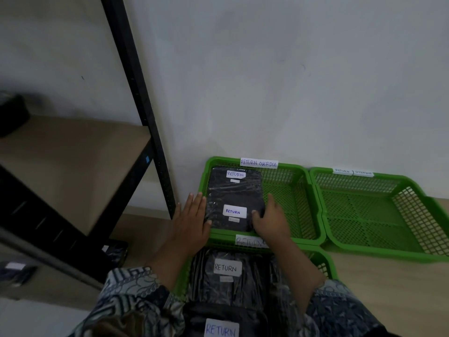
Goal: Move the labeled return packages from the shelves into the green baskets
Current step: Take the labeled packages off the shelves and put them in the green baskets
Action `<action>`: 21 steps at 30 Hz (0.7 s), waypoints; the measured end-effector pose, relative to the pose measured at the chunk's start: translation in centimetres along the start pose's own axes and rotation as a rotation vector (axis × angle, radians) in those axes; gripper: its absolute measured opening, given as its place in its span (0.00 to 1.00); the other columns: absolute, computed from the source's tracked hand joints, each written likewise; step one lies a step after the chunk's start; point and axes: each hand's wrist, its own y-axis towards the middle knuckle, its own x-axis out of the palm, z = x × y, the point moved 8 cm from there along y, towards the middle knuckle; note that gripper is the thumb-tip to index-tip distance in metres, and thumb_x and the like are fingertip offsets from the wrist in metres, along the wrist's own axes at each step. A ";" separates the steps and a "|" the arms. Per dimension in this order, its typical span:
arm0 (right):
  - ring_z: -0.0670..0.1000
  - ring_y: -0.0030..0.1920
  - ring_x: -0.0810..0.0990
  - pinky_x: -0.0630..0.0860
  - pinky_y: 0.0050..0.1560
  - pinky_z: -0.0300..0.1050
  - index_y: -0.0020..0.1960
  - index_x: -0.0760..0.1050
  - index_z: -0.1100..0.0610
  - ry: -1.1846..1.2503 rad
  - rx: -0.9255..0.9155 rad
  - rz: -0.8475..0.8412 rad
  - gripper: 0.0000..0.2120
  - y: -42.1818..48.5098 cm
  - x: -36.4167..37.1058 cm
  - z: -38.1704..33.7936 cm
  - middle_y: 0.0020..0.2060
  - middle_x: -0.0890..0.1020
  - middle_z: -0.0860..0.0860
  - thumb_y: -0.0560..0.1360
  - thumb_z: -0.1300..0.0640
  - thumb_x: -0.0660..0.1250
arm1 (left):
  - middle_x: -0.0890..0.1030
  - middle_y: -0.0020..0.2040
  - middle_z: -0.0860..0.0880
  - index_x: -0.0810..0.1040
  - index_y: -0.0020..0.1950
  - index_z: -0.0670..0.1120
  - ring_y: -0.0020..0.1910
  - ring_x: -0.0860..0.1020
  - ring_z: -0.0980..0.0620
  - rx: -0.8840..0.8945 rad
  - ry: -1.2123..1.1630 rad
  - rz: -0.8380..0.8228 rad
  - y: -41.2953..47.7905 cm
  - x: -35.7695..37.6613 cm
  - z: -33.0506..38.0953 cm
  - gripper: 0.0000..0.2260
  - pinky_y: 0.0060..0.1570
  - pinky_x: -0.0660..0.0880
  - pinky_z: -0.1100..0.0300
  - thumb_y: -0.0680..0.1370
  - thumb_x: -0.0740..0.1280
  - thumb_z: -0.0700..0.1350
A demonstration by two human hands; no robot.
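A green basket [291, 181] tagged RETURN OVERDUE stands on the floor by the wall. It holds a black wrapped package [234, 198] with two white RETURN labels. My left hand [189, 220] lies flat with straight fingers against the package's left edge, over the basket rim. My right hand [269, 220] rests on the package's right edge, fingers loosely bent against it. Nearer to me a second green basket [323, 261] with a RETURN tag holds black packages, one [228, 276] labeled RETURN. Another RETURN package [221, 327] sits at the bottom edge.
A third green basket [379, 215], with nothing in it, stands to the right along the wall. A black metal shelf post [141, 100] and a beige shelf board [73, 161] are at left. A dark package [116, 251] lies on the floor under the shelf.
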 end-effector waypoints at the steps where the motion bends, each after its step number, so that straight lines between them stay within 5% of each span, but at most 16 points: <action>1: 0.60 0.68 0.67 0.68 0.66 0.53 0.77 0.48 0.57 -0.031 -0.060 0.044 0.35 -0.7 -0.4 -0.7 0.70 0.65 0.60 0.78 0.48 0.60 | 0.43 0.77 0.46 0.44 0.77 0.44 0.75 0.39 0.48 0.011 -0.015 0.007 -0.5 -0.3 0.2 0.38 0.69 0.37 0.50 0.69 0.33 0.60; 5: 0.58 0.73 0.60 0.59 0.72 0.54 0.76 0.54 0.58 -0.156 -0.261 0.152 0.32 -4.4 -0.7 -3.8 0.73 0.63 0.58 0.77 0.50 0.61 | 0.46 0.77 0.45 0.47 0.76 0.43 0.73 0.39 0.49 0.063 -0.045 0.033 -2.5 -0.8 0.7 0.36 0.69 0.38 0.50 0.71 0.36 0.58; 9: 0.55 0.77 0.48 0.47 0.75 0.53 0.77 0.50 0.56 -0.265 -0.358 0.182 0.31 -9.1 0.2 -6.6 0.77 0.54 0.53 0.78 0.49 0.56 | 0.62 0.73 0.41 0.60 0.74 0.39 0.73 0.57 0.42 0.139 -0.078 0.120 -5.6 -2.8 0.9 0.32 0.68 0.51 0.42 0.74 0.46 0.55; 11: 0.56 0.77 0.46 0.46 0.75 0.54 0.77 0.50 0.56 -0.279 -0.385 0.186 0.31 -11.0 0.7 -7.5 0.77 0.53 0.53 0.78 0.48 0.53 | 0.58 0.75 0.43 0.56 0.75 0.41 0.74 0.54 0.43 0.157 -0.073 0.111 -7.0 -3.5 0.8 0.33 0.69 0.48 0.45 0.73 0.44 0.56; 14: 0.60 0.76 0.51 0.50 0.74 0.59 0.76 0.56 0.58 -0.291 -0.379 0.236 0.32 -15.1 1.7 -9.0 0.76 0.58 0.56 0.74 0.47 0.50 | 0.53 0.76 0.45 0.53 0.76 0.42 0.75 0.50 0.45 0.194 -0.037 0.096 -10.6 -4.5 0.0 0.33 0.70 0.46 0.47 0.73 0.42 0.56; 18: 0.61 0.74 0.60 0.58 0.71 0.61 0.73 0.63 0.60 -0.302 -0.368 0.298 0.33 -20.9 3.4 -11.3 0.72 0.66 0.57 0.72 0.45 0.48 | 0.71 0.68 0.42 0.68 0.69 0.39 0.68 0.68 0.43 0.294 0.008 0.165 -16.4 -6.1 -1.3 0.28 0.62 0.67 0.43 0.73 0.53 0.52; 21: 0.61 0.68 0.71 0.67 0.65 0.62 0.68 0.71 0.61 -0.338 -0.370 0.371 0.30 -25.3 4.9 -13.4 0.66 0.75 0.58 0.71 0.48 0.54 | 0.72 0.68 0.43 0.69 0.69 0.39 0.68 0.68 0.44 0.345 -0.011 0.232 -21.0 -7.9 -2.9 0.27 0.64 0.68 0.45 0.73 0.55 0.50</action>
